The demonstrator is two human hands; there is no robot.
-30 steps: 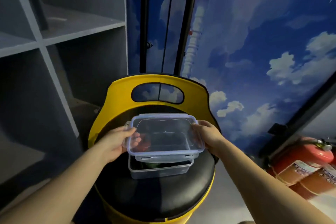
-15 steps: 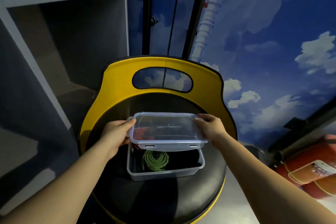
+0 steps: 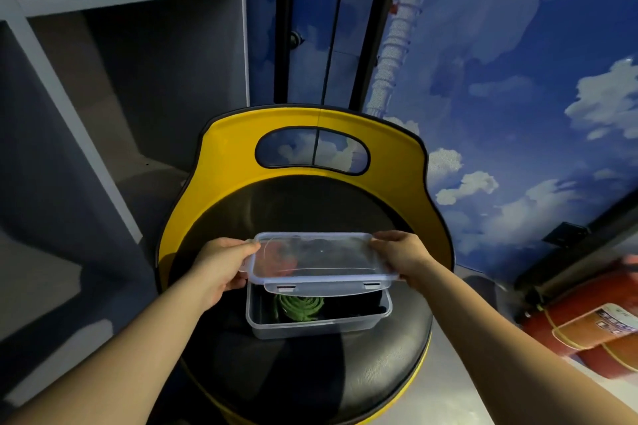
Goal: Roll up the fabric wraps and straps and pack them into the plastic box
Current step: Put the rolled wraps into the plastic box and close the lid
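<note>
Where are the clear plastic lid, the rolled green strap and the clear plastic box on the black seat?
Clear plastic lid [image 3: 321,257]: head view, middle of its flat top panel.
Rolled green strap [image 3: 299,308]: head view, centre of the coil.
Clear plastic box [image 3: 310,328]: head view, its near front wall.

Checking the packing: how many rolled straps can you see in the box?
2: a green roll at the box's front left, a red one behind it under the lid. More may be hidden.

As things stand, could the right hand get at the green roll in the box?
Probably not right away: the right hand and left hand both grip the lid, which hangs over most of the box. Only the green roll's near part shows.
</note>
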